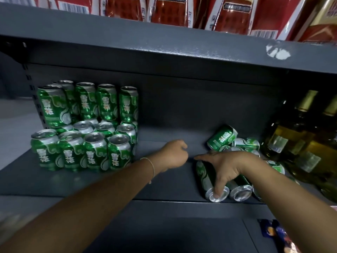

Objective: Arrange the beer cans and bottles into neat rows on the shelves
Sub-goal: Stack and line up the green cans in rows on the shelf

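Two bare forearms reach in from the bottom of the view toward a dark grey shelf [164, 181]. The left forearm carries a thin bracelet [152, 166] at the wrist. The left hand [174, 155] hangs over the bare middle of the shelf with its fingers curled into a loose fist, holding nothing that can be seen.

The right hand [225, 168] lies on a green beer can [209, 181] that rests on its side at the front edge of the shelf, its silver end facing the camera. The thumb points left above the can and the fingers [218, 190] bend down over the silver end, gripping the can. A second lying can [239, 189] touches it on the right, and more are partly hidden under the wrist. Behind the hand a loose heap of cans [244, 144] lies on its side, and one tilted can [222, 136] leans on top of the heap.

On the left part of the shelf stand the upright cans [82, 152] in close rows, four across the front, with a second layer [87, 101] stacked on the rear rows against the back panel. These are well apart from the heap on the right.

At the far right stand glass bottles [302, 136] with gold foil necks, just beside the heap. The upper shelf [164, 44] holds red packages [164, 10]. At the lower right corner a blurred blue wrapper [273, 234] shows.
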Available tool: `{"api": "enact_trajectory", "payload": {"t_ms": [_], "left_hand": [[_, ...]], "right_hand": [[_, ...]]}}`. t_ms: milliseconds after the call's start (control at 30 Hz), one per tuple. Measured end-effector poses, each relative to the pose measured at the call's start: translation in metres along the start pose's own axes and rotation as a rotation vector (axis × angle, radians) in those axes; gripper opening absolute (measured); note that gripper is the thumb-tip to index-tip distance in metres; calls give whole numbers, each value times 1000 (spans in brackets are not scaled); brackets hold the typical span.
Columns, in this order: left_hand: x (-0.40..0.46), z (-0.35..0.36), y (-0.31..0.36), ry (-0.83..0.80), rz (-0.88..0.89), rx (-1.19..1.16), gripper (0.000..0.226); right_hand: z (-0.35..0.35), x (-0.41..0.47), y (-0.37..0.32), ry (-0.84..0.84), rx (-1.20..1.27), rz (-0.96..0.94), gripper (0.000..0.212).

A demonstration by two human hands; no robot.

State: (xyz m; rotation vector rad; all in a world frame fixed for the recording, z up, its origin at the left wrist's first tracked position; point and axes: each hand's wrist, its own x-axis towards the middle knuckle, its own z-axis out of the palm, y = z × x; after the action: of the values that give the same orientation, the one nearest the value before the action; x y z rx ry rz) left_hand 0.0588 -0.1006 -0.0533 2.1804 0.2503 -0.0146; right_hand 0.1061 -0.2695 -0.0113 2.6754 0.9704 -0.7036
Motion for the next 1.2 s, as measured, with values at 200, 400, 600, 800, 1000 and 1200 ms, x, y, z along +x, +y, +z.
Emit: {"api": "enact_trajectory", "payload": {"t_ms": [200,400,600,800,1000,1200], "left_hand": [[-2,-1,-1,10,-61,-71,34],[-12,-16,3,-180,-145,-336,23],[-18,-43,16,-204,-70,-673,31],[-25,-73,16,-65,21,-879,24],[-31,-115,1,-101,124,-1038,63],[-45,-149,-19,-151,174,-1035,38]], "right_hand": [[5,4,4,148,135,-62,143],[-15,6,0,407,297,-151,146],[-50,-3,-24,686,251,-291,144],[-78,-16,-47,775,399,-430,134],[-101,8,-66,741,1309,-611,75],[-109,27,-105,520,1387,-591,45]]}}
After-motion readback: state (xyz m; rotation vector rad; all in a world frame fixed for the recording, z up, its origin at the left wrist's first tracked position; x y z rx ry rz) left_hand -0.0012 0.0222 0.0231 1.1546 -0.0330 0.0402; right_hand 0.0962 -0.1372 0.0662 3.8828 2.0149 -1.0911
